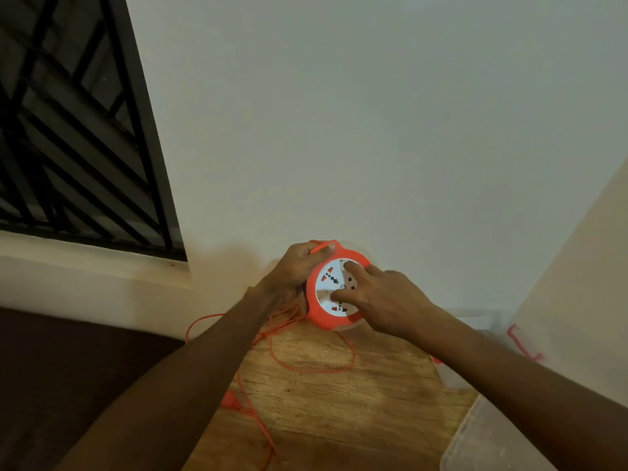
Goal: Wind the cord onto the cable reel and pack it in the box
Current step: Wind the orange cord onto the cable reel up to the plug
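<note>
An orange cable reel [321, 316] with a white socket face is held up above the wooden table [339, 402], its face tilted toward me. My left hand [299, 266] grips its top left rim and the orange handle. My right hand [377, 297] lies on the white face, with thumb and forefinger pressed into its recesses. The thin orange cord [306, 367] hangs from the reel's left side and lies in loose loops on the table. Its orange plug [232, 401] rests by the table's left edge. A clear plastic box [475, 334] with a red latch stands at the right, partly behind my right forearm.
A clear plastic lid [482, 440] lies at the table's lower right corner. A pale wall rises right behind the reel. A barred dark window [68, 130] with a white sill is at the left. Dark floor lies below the table's left edge.
</note>
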A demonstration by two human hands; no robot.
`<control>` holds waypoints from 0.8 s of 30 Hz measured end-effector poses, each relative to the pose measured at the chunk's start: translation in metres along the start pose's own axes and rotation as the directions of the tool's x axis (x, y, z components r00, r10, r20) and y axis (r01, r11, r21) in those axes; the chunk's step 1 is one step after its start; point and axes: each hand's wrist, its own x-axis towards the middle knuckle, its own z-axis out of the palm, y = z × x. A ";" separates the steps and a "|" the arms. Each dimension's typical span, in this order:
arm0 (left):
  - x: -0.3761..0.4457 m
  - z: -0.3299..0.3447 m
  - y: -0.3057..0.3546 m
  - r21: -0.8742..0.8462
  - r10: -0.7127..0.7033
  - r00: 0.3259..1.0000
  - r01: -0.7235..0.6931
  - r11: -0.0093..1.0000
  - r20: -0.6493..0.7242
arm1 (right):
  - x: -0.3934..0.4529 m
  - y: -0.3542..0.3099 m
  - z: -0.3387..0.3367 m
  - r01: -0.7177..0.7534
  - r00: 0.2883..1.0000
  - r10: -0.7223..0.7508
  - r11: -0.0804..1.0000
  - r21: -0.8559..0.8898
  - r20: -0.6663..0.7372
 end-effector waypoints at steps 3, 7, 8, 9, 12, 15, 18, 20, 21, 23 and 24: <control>0.002 0.004 0.001 0.039 0.013 0.999 -0.014 0.999 0.032 | -0.002 -0.006 -0.002 -0.011 0.999 0.012 0.999 -0.035 0.039; -0.001 0.012 0.002 0.036 0.006 0.998 -0.008 0.999 0.056 | 0.001 -0.015 -0.009 -0.016 0.994 0.031 0.990 -0.142 0.106; -0.001 0.012 0.002 0.032 0.003 0.998 -0.005 0.999 0.059 | 0.002 -0.014 -0.008 -0.016 0.994 0.034 0.987 -0.161 0.104; -0.002 0.012 0.002 0.031 0.000 0.998 -0.002 1.000 0.060 | 0.003 -0.012 -0.006 -0.022 0.994 0.039 0.986 -0.168 0.098; -0.002 0.013 0.004 0.049 0.000 0.999 -0.003 0.999 0.050 | 0.002 -0.007 -0.004 -0.090 0.992 0.100 0.987 -0.133 0.072; -0.002 0.012 0.006 0.032 0.020 0.999 -0.021 0.999 0.029 | 0.001 -0.010 -0.002 -0.242 0.970 0.242 0.969 0.049 0.002; -0.004 0.014 0.006 -0.073 0.032 0.999 -0.033 0.997 -0.013 | 0.005 -0.011 0.000 -0.435 0.874 0.486 0.805 0.404 -0.028; -0.005 0.016 0.007 -0.125 0.043 0.998 -0.048 0.991 -0.044 | 0.008 -0.013 0.006 -0.477 0.801 0.597 0.586 0.655 0.049; -0.006 0.017 0.008 -0.131 0.046 0.997 -0.053 0.990 -0.058 | 0.010 -0.015 0.008 -0.463 0.770 0.628 0.427 0.777 0.114; -0.006 0.018 0.007 -0.132 0.037 0.995 -0.049 0.990 -0.088 | 0.011 -0.022 0.009 -0.380 0.706 0.649 0.009 0.925 0.283; -0.007 0.017 0.007 -0.143 0.022 0.995 -0.035 0.989 -0.095 | 0.010 -0.026 0.008 -0.326 0.683 0.628 -0.194 0.925 0.373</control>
